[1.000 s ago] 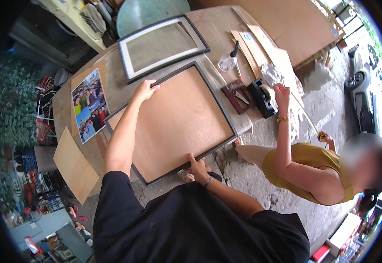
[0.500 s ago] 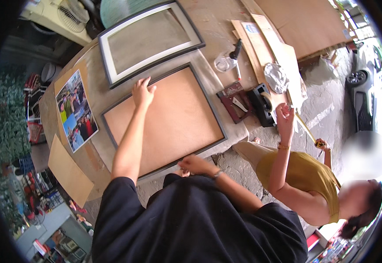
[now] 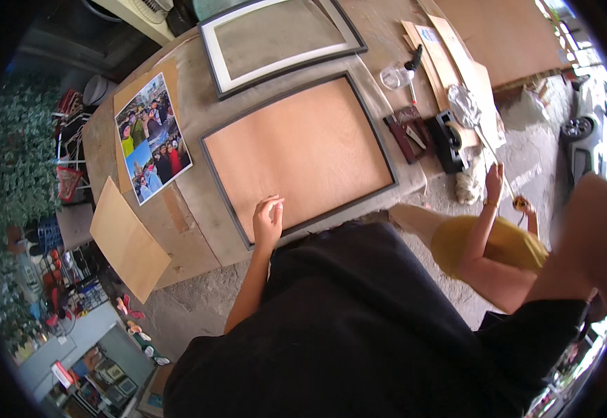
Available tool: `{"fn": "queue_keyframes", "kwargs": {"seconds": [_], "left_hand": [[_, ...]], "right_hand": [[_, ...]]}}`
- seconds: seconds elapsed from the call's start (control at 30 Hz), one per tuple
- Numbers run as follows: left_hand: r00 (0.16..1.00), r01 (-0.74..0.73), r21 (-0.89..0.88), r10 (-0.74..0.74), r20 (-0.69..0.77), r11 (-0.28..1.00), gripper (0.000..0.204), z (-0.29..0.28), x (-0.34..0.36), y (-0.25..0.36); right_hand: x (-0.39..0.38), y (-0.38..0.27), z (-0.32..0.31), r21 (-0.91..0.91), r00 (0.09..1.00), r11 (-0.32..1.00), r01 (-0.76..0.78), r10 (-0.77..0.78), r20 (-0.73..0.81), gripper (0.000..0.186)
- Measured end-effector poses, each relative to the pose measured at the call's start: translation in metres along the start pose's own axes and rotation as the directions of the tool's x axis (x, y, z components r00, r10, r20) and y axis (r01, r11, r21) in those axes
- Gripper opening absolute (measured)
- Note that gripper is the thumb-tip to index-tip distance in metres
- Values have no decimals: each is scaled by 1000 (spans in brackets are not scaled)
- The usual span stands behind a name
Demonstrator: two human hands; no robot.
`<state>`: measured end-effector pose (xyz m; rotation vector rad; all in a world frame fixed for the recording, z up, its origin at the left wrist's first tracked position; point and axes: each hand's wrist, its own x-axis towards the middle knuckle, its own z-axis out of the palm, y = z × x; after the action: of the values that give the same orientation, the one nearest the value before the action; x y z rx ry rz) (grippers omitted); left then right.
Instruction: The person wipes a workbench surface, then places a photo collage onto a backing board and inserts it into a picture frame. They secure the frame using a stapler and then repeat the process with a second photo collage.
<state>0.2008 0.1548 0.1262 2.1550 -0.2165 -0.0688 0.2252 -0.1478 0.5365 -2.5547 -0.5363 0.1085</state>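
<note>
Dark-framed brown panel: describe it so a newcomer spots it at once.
On the worktable, it is the big picture frame nearest the person, back up, left hand on its near edge. Unlike the pale-bordered frame beyond it, it shows plain brown backing board.

Single view from the camera on my head, looking steeply down over my dark shirt at the surface point(image 3: 199, 237) before me. The backing board in its dark frame point(image 3: 300, 150) lies mid-picture, fairly near. The fisheye lens bends straight edges toward the dark circular rim.
</note>
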Motion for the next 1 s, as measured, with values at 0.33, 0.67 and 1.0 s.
{"fn": "queue_keyframes", "kwargs": {"seconds": [0.33,0.67,1.0], "left_hand": [[982,70,-197,-33,186,978,21,-42,63,-44],[957,146,-314,-54,284,938,23,-17,71,-41],[939,179,-332,-61,338,926,22,45,89,6]], "right_hand": [[-43,-29,22,-79,952,952,-296,301,61,33],[-51,-26,13,-116,909,907,-404,413,60,43],[-23,35,0,33,899,899,-437,435,45,54]]}}
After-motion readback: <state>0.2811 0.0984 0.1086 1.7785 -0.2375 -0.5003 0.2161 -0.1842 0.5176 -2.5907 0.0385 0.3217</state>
